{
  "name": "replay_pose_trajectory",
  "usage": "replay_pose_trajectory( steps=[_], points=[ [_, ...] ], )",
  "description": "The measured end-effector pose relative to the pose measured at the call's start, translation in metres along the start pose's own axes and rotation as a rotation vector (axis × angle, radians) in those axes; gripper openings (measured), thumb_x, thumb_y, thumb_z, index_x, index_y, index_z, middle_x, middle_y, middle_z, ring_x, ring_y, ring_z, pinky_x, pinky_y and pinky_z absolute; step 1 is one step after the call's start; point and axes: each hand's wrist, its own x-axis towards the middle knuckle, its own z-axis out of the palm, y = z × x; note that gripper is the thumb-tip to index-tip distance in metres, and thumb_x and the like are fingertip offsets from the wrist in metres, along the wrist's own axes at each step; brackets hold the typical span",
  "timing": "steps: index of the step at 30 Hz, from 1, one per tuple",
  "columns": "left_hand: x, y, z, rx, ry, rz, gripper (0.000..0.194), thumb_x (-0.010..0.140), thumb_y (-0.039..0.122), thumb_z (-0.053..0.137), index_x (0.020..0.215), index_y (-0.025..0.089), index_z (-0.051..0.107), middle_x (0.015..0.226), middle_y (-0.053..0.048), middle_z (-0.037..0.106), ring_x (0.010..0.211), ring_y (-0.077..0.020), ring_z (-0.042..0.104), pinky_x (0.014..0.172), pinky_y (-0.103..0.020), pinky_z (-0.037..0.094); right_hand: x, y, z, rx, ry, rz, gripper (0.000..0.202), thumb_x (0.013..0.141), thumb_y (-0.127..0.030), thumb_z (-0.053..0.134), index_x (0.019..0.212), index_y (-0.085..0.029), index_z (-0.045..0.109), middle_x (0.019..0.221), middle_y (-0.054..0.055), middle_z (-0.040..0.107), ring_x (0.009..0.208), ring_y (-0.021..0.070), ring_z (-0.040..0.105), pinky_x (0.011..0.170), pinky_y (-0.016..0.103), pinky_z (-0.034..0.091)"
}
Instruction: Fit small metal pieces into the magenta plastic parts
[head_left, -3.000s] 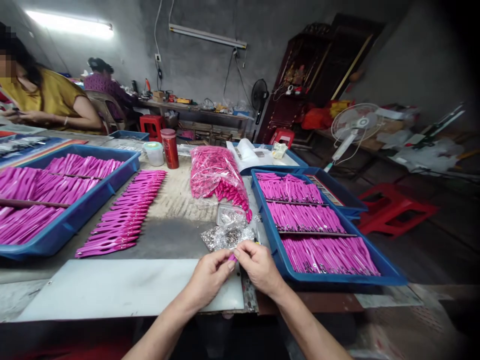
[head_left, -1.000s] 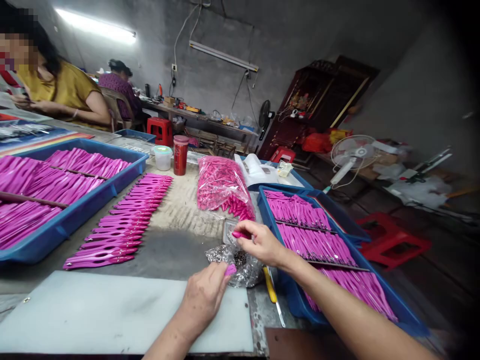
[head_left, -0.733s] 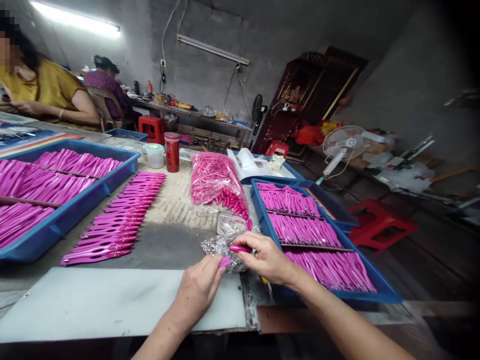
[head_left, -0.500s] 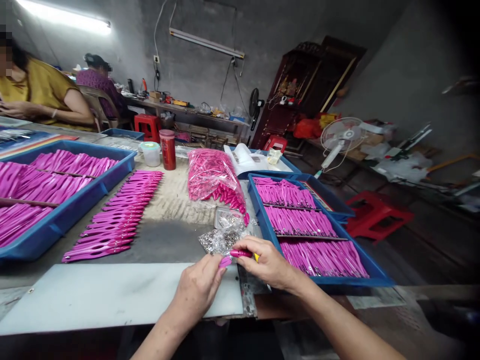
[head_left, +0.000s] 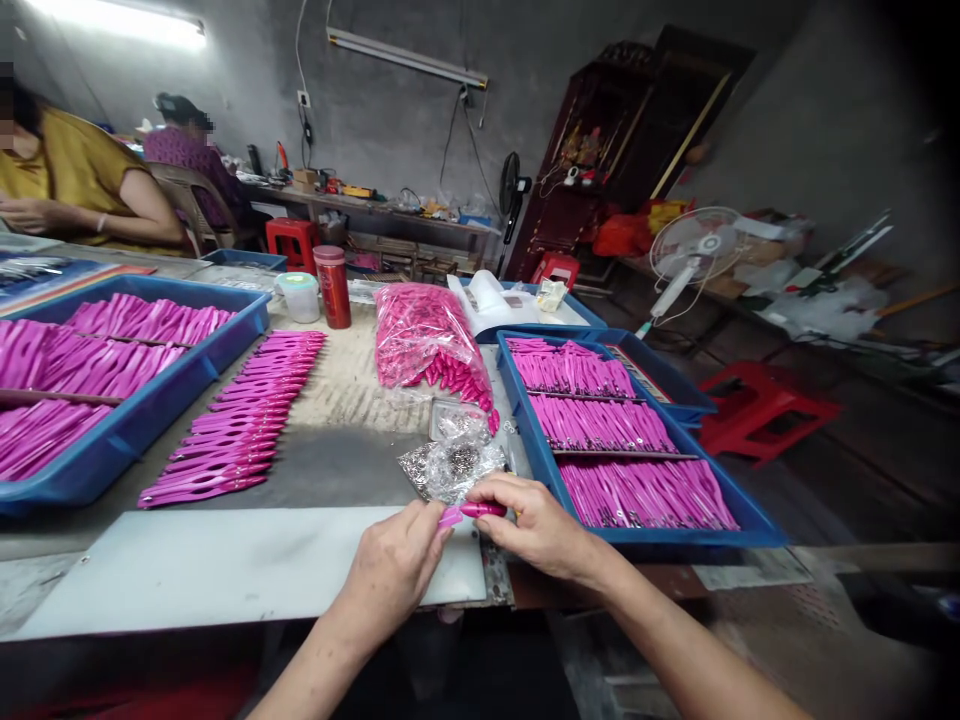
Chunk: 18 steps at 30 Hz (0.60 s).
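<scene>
Over the white board (head_left: 225, 570), my left hand (head_left: 397, 560) is closed on a light pink plastic handle (head_left: 451, 516), most of it hidden by the fingers. My right hand (head_left: 540, 525) pinches a dark pink pointed plastic piece (head_left: 482, 509) against the handle's end; whether the two are joined I cannot tell. A bit of yellow shows behind the right fingers, too small to name. Just beyond both hands lies a clear plastic bag of small metal parts (head_left: 457, 465). A row of pink handles with dark pink tips (head_left: 232, 420) lies to the left.
Blue trays of pink pieces stand at left (head_left: 97, 470) and right (head_left: 645, 540). Farther back are a clear bag of dark pink pieces (head_left: 427, 330), a red tumbler (head_left: 332, 288) and a lidded tub (head_left: 300, 298). One co-worker in yellow (head_left: 90, 180) sits at far left, another person in purple behind.
The camera view has shifted slightly, so the table sits a little higher in the picture. Both hands keep their hold, and less of the yellow bit shows behind the right fingers.
</scene>
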Motion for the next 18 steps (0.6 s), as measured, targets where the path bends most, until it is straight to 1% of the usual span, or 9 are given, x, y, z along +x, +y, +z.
replay_pose_trajectory(
  steps=[5, 10, 15, 18],
  points=[
    [-0.002, 0.0, 0.001, 0.015, -0.058, 0.007, 0.02, 0.087, 0.022, 0.032, 0.09, 0.016, 0.051, 0.065, -0.001, 0.052, 0.053, -0.0123, 0.052, 0.048, -0.022, 0.041, -0.003, 0.001, 0.001, -0.004, -0.035, 0.009, 0.013, 0.077, -0.015, 0.05, 0.086, -0.016, 0.059, 0.075, 0.002, 0.057, 0.07, 0.0124, 0.051, 0.065, 0.024, 0.041],
    [-0.004, 0.002, 0.0, 0.033, -0.106, 0.027, 0.019, 0.087, 0.022, 0.033, 0.091, 0.016, 0.05, 0.067, -0.001, 0.053, 0.054, -0.0127, 0.053, 0.048, -0.023, 0.041, -0.006, 0.0, 0.002, -0.015, -0.064, -0.014, 0.014, 0.077, -0.015, 0.048, 0.085, -0.016, 0.06, 0.074, 0.003, 0.058, 0.069, 0.0126, 0.052, 0.064, 0.024, 0.042],
    [-0.002, 0.009, -0.004, 0.073, -0.152, 0.067, 0.02, 0.087, 0.02, 0.031, 0.081, 0.017, 0.051, 0.062, 0.0, 0.05, 0.05, -0.0126, 0.049, 0.045, -0.023, 0.037, -0.009, -0.001, 0.007, -0.031, -0.095, -0.071, 0.014, 0.079, -0.014, 0.048, 0.087, -0.014, 0.06, 0.077, 0.004, 0.06, 0.071, 0.0125, 0.054, 0.065, 0.022, 0.043],
    [-0.001, 0.011, -0.005, 0.071, -0.166, 0.075, 0.021, 0.087, 0.019, 0.03, 0.078, 0.017, 0.05, 0.061, 0.0, 0.049, 0.049, -0.0125, 0.049, 0.044, -0.023, 0.035, -0.01, -0.001, 0.009, -0.051, -0.103, -0.1, 0.015, 0.081, -0.016, 0.046, 0.088, -0.015, 0.059, 0.077, 0.004, 0.06, 0.071, 0.0122, 0.055, 0.066, 0.022, 0.043]
  ],
)
